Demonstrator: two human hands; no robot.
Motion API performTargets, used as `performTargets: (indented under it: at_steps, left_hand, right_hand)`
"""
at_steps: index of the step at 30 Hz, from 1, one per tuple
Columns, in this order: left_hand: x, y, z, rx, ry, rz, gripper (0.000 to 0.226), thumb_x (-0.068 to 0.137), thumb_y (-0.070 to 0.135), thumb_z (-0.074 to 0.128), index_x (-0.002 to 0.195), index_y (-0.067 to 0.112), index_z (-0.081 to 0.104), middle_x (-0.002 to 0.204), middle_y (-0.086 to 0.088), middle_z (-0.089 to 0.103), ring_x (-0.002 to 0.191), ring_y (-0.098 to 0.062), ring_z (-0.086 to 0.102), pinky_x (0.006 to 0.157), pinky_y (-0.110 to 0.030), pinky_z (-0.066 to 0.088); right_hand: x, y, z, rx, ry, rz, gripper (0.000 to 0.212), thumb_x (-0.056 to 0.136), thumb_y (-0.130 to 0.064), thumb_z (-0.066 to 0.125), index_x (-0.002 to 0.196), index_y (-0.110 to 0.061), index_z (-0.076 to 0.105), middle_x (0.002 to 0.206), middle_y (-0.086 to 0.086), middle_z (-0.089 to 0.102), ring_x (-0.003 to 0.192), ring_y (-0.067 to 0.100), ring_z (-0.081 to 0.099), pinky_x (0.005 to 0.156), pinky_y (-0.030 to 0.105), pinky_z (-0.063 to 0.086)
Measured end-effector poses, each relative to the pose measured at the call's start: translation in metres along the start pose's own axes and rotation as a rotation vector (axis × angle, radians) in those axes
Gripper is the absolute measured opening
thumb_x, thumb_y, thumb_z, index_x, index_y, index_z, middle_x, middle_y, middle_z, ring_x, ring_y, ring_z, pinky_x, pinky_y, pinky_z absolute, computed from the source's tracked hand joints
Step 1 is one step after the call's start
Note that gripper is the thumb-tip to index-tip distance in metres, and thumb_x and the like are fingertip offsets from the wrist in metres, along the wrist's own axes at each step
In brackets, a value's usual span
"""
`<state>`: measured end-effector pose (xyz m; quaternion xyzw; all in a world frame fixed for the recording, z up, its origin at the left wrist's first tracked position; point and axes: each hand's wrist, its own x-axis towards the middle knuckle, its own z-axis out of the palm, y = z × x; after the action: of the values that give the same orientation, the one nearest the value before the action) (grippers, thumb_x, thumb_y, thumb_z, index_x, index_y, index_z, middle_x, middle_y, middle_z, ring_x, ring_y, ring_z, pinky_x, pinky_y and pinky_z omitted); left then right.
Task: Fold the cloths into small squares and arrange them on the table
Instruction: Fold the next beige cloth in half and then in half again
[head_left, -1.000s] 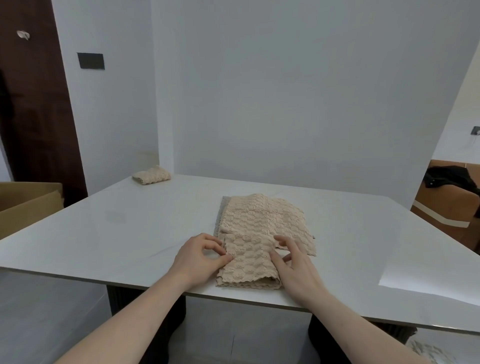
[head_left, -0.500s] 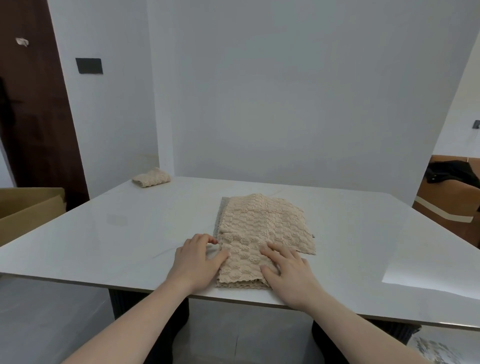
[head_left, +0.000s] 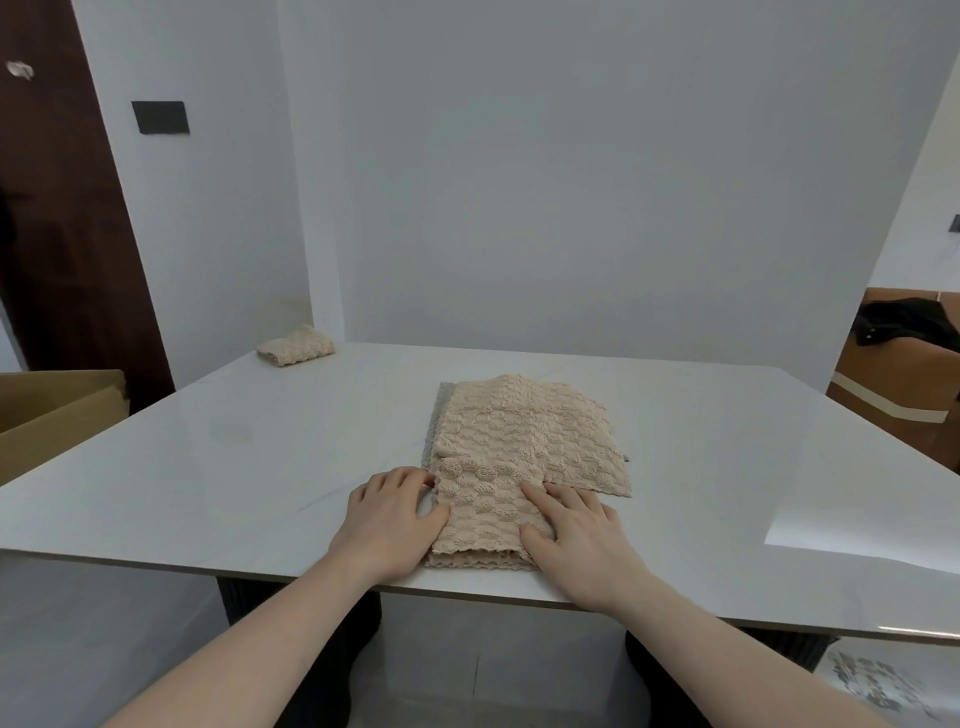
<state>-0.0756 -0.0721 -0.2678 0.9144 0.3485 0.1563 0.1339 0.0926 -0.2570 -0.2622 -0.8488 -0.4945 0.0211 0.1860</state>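
A folded beige textured cloth (head_left: 485, 512) lies near the front edge of the white table (head_left: 234, 467), partly on a wider stack of beige cloths (head_left: 530, 436) with a grey cloth edge (head_left: 434, 431) showing on the left. My left hand (head_left: 389, 519) lies against the folded cloth's left edge, thumb touching it, fingers loosely bent. My right hand (head_left: 576, 530) rests flat on the cloth's right side, fingers straight. Another folded beige cloth (head_left: 296, 345) sits at the table's far left corner.
A cardboard box (head_left: 57, 410) stands left of the table, beside a dark wooden door (head_left: 62, 234). A brown box with a black garment (head_left: 904, 358) is at the right. White walls stand behind the table.
Both hands slid toward the front edge along the folded cloth. The left hand's pinch has relaxed, and the right hand has settled flat on the cloth.
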Motion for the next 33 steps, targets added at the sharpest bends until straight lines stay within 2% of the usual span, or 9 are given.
performTargets:
  at_steps: [4, 9, 14, 18, 21, 24, 29, 31, 33]
  left_hand:
    - [-0.001, 0.002, -0.003, -0.077, 0.008, -0.020, 0.051, 0.092, 0.072, 0.039, 0.127, 0.037, 0.051, 0.138, 0.018, 0.049, 0.133, -0.012, 0.039, 0.114, -0.037, 0.027]
    - [-0.001, 0.001, -0.003, -0.103, 0.014, -0.003, 0.052, 0.082, 0.083, 0.046, 0.105, 0.037, 0.054, 0.123, 0.023, 0.051, 0.122, -0.008, 0.044, 0.107, -0.032, 0.032]
    - [0.001, -0.004, -0.004, -0.186, 0.014, 0.021, 0.038, 0.084, 0.076, 0.054, 0.091, 0.039, 0.057, 0.120, 0.030, 0.051, 0.116, -0.003, 0.045, 0.107, -0.032, 0.035]
    - [0.000, -0.005, -0.003, -0.232, 0.050, 0.044, 0.032, 0.085, 0.070, 0.058, 0.087, 0.038, 0.057, 0.103, 0.027, 0.056, 0.105, 0.002, 0.046, 0.096, -0.029, 0.038]
    - [-0.002, -0.004, -0.003, -0.280, 0.051, 0.048, 0.025, 0.086, 0.063, 0.062, 0.084, 0.039, 0.053, 0.092, 0.025, 0.058, 0.104, 0.002, 0.048, 0.087, -0.023, 0.038]
    - [-0.004, -0.002, -0.005, -0.340, 0.001, 0.002, 0.024, 0.085, 0.065, 0.059, 0.087, 0.043, 0.053, 0.095, 0.026, 0.057, 0.106, 0.002, 0.048, 0.086, -0.017, 0.037]
    - [-0.003, 0.003, -0.017, -0.334, -0.127, -0.109, 0.019, 0.087, 0.063, 0.058, 0.093, 0.046, 0.053, 0.105, 0.030, 0.051, 0.110, 0.005, 0.044, 0.088, -0.015, 0.037]
    - [-0.002, 0.011, -0.027, -0.356, -0.178, -0.142, 0.016, 0.089, 0.056, 0.062, 0.092, 0.042, 0.055, 0.102, 0.028, 0.054, 0.109, 0.006, 0.045, 0.089, -0.015, 0.036]
    - [0.000, 0.026, -0.043, -0.421, -0.250, -0.251, 0.015, 0.092, 0.045, 0.066, 0.089, 0.035, 0.056, 0.094, 0.021, 0.061, 0.103, 0.002, 0.051, 0.085, -0.019, 0.040]
  right_hand:
    - [-0.001, 0.000, -0.001, 0.072, 0.032, 0.023, 0.069, 0.091, -0.059, 0.037, 0.157, -0.043, 0.024, 0.147, -0.016, 0.042, 0.140, 0.013, 0.033, 0.119, 0.037, 0.023]
    - [-0.002, 0.000, -0.005, 0.158, 0.058, 0.031, 0.073, 0.089, -0.059, 0.045, 0.156, -0.045, 0.021, 0.135, -0.019, 0.045, 0.132, 0.010, 0.038, 0.114, 0.034, 0.029]
    - [-0.003, 0.002, -0.010, 0.216, 0.044, 0.022, 0.072, 0.090, -0.061, 0.051, 0.154, -0.048, 0.021, 0.127, -0.024, 0.048, 0.127, 0.004, 0.037, 0.113, 0.030, 0.030]
    - [-0.002, 0.005, -0.011, 0.277, 0.025, 0.027, 0.071, 0.089, -0.059, 0.056, 0.151, -0.054, 0.022, 0.114, -0.034, 0.047, 0.116, -0.009, 0.033, 0.113, 0.027, 0.029]
    - [0.000, 0.009, -0.007, 0.317, 0.007, 0.060, 0.074, 0.082, -0.064, 0.057, 0.148, -0.061, 0.024, 0.113, -0.035, 0.046, 0.122, -0.010, 0.034, 0.111, 0.023, 0.030]
    - [0.001, 0.009, -0.008, 0.366, -0.012, 0.134, 0.079, 0.072, -0.069, 0.055, 0.145, -0.065, 0.024, 0.114, -0.034, 0.047, 0.123, -0.008, 0.038, 0.107, 0.020, 0.030]
    - [0.007, -0.001, -0.025, 0.399, -0.078, 0.266, 0.080, 0.076, -0.052, 0.073, 0.143, -0.058, 0.030, 0.106, -0.030, 0.051, 0.118, -0.011, 0.039, 0.104, 0.019, 0.029]
    - [0.013, -0.009, -0.035, 0.408, -0.174, 0.325, 0.080, 0.077, -0.046, 0.074, 0.143, -0.055, 0.028, 0.103, -0.027, 0.054, 0.117, -0.011, 0.038, 0.104, 0.020, 0.028]
    - [0.022, -0.018, -0.053, 0.479, -0.295, 0.429, 0.070, 0.077, -0.036, 0.071, 0.139, -0.048, 0.041, 0.097, -0.021, 0.061, 0.108, -0.008, 0.046, 0.100, 0.023, 0.038]
